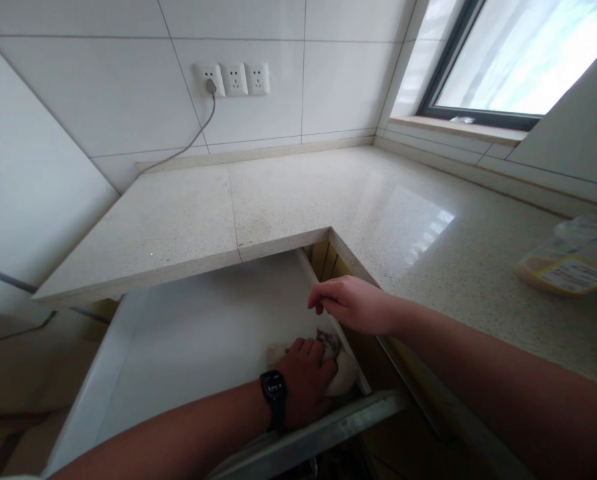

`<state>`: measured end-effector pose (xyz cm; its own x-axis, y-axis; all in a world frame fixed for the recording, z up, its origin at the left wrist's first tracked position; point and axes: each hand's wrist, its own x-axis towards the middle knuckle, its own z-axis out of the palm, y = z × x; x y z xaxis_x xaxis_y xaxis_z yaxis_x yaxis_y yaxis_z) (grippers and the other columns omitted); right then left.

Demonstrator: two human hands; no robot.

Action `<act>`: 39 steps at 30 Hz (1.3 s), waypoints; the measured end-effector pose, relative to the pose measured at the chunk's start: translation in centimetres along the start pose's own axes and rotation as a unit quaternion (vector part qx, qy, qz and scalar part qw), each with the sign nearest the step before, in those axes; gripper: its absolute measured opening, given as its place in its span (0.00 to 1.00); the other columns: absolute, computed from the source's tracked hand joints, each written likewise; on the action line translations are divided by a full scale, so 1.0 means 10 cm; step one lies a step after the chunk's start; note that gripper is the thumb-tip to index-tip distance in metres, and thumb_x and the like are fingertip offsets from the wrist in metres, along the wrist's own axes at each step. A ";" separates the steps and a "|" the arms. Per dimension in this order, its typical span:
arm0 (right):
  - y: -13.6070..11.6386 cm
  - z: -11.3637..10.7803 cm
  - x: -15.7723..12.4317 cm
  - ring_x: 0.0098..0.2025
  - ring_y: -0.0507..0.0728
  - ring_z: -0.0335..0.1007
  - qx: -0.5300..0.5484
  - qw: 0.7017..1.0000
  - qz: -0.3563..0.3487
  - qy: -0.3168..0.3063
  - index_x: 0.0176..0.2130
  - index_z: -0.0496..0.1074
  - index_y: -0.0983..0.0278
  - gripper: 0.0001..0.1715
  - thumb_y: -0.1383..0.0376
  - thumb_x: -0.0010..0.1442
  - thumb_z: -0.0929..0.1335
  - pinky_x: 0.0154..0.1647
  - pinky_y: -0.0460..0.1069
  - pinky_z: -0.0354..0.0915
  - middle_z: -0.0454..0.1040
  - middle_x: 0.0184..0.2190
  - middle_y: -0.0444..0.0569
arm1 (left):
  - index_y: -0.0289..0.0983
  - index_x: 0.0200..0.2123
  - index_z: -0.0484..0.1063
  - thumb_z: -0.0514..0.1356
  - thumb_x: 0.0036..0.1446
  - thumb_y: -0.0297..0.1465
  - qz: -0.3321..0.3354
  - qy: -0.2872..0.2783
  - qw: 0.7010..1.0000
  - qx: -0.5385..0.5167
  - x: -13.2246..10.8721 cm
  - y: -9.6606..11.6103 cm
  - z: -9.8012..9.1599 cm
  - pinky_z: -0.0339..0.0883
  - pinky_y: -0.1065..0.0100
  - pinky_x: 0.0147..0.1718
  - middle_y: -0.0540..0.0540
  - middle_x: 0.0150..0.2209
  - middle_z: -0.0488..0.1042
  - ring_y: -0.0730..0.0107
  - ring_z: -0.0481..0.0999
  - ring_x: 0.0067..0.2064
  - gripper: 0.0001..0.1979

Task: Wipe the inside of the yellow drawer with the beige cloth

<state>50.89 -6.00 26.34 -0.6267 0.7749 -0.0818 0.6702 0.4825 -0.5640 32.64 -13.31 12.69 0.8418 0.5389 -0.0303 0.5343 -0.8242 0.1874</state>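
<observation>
My left hand [306, 381], with a dark watch [273, 387] on its wrist, is closed on a crumpled, off-white cloth [346, 373] with dark stains. It presses the cloth against the floor of a pulled-out white drawer [193, 340], in the front right corner. Above the drawer's right side wall hovers my right hand [351, 303], its fingers curled in and nothing visible in them. I cannot tell whether its fingertips touch the wall.
A pale speckled countertop [298, 193] runs behind the drawer and along its right. On it at the right lies a clear plastic container [573, 270] with a yellow label. Wall sockets [234, 80] hold one plugged-in cord [188, 147]. A window [518, 67] is at the upper right.
</observation>
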 end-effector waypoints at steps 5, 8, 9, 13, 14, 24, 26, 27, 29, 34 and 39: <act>0.00 0.00 -0.01 0.39 0.55 0.75 -0.003 1.000 -0.006 0.001 0.43 0.79 0.62 0.17 0.71 0.62 0.63 0.41 0.48 0.64 0.81 0.37 0.47 | 0.38 0.48 0.68 0.60 0.58 0.47 -0.009 -0.013 1.000 -0.010 0.02 -0.03 -0.04 0.64 0.50 0.48 0.39 0.48 0.68 0.50 0.66 0.49 0.22; -0.01 0.00 -0.01 0.39 0.55 0.76 -0.010 1.000 -0.001 -0.007 0.44 0.79 0.62 0.16 0.70 0.63 0.63 0.41 0.48 0.65 0.81 0.37 0.48 | 0.40 0.49 0.68 0.60 0.59 0.47 -0.021 -0.013 0.999 -0.026 0.02 -0.03 -0.05 0.63 0.51 0.48 0.39 0.48 0.68 0.51 0.66 0.49 0.21; -0.01 0.00 -0.01 0.39 0.56 0.76 -0.012 1.000 0.001 -0.010 0.44 0.79 0.62 0.16 0.70 0.63 0.63 0.41 0.48 0.65 0.81 0.37 0.48 | 0.41 0.49 0.68 0.60 0.58 0.47 -0.024 -0.011 0.999 -0.031 0.02 -0.03 -0.06 0.63 0.51 0.48 0.39 0.48 0.68 0.51 0.66 0.49 0.21; -0.01 0.00 -0.02 0.40 0.56 0.76 -0.013 1.000 0.009 -0.020 0.44 0.79 0.61 0.16 0.70 0.63 0.63 0.41 0.48 0.65 0.81 0.37 0.48 | 0.43 0.50 0.69 0.63 0.56 0.46 -0.038 0.005 0.998 -0.050 0.03 -0.06 -0.04 0.63 0.51 0.49 0.41 0.49 0.68 0.51 0.66 0.50 0.22; -0.01 -0.01 -0.02 0.40 0.56 0.76 -0.014 1.000 0.010 -0.020 0.44 0.79 0.62 0.16 0.70 0.63 0.63 0.42 0.48 0.64 0.81 0.38 0.49 | 0.43 0.51 0.68 0.63 0.56 0.45 -0.050 0.012 0.997 -0.055 0.04 -0.07 -0.03 0.62 0.52 0.49 0.41 0.49 0.68 0.51 0.66 0.50 0.22; -0.06 -0.02 -0.03 0.38 0.55 0.74 -0.027 1.000 0.002 -0.007 0.42 0.79 0.61 0.14 0.68 0.62 0.64 0.39 0.47 0.63 0.81 0.37 0.48 | 0.42 0.58 0.66 0.59 0.61 0.42 -0.186 0.086 0.978 -0.041 0.25 -0.54 0.03 0.61 0.54 0.50 0.40 0.51 0.69 0.52 0.67 0.52 0.24; -0.07 -0.03 -0.02 0.37 0.54 0.74 -0.024 0.999 0.017 0.019 0.42 0.79 0.61 0.14 0.69 0.62 0.64 0.38 0.47 0.62 0.81 0.36 0.47 | 0.40 0.56 0.68 0.55 0.64 0.43 -0.218 0.094 0.971 -0.022 0.32 -0.71 0.03 0.61 0.54 0.49 0.39 0.51 0.70 0.51 0.68 0.52 0.21; -0.07 -0.03 -0.02 0.36 0.54 0.73 -0.020 0.999 0.028 0.035 0.41 0.79 0.61 0.14 0.69 0.61 0.64 0.37 0.47 0.62 0.80 0.36 0.47 | 0.40 0.55 0.69 0.54 0.65 0.44 -0.236 0.097 0.967 -0.013 0.36 -0.80 0.02 0.61 0.55 0.50 0.39 0.51 0.70 0.51 0.68 0.52 0.21; -0.06 -0.03 -0.02 0.35 0.53 0.72 -0.006 0.997 0.049 0.067 0.40 0.79 0.61 0.14 0.68 0.61 0.64 0.36 0.46 0.61 0.80 0.35 0.47 | 0.41 0.56 0.69 0.52 0.66 0.45 -0.273 0.100 0.957 0.002 0.45 -0.96 -0.01 0.61 0.55 0.50 0.39 0.51 0.70 0.51 0.68 0.52 0.21; -0.03 -0.02 -0.01 0.31 0.52 0.70 0.021 0.991 0.078 0.106 0.39 0.78 0.60 0.14 0.68 0.61 0.63 0.33 0.46 0.60 0.79 0.31 0.44 | 0.40 0.58 0.68 0.49 0.67 0.48 -0.343 0.106 0.933 0.008 0.74 -1.29 -0.09 0.62 0.53 0.51 0.37 0.54 0.70 0.49 0.69 0.54 0.25; -0.04 -0.02 -0.02 0.29 0.51 0.71 0.052 0.989 0.093 0.107 0.39 0.77 0.60 0.13 0.69 0.61 0.63 0.31 0.46 0.60 0.80 0.31 0.43 | 0.37 0.59 0.67 0.44 0.67 0.50 -0.439 0.127 0.889 0.004 1.02 -1.54 -0.11 0.63 0.47 0.52 0.31 0.57 0.69 0.42 0.68 0.57 0.29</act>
<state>50.82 -6.28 26.71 -0.3907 0.9202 -0.0227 0.7140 0.2874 -0.6384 32.89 5.12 10.61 0.0552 0.9965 0.0621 0.9789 -0.0663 0.1935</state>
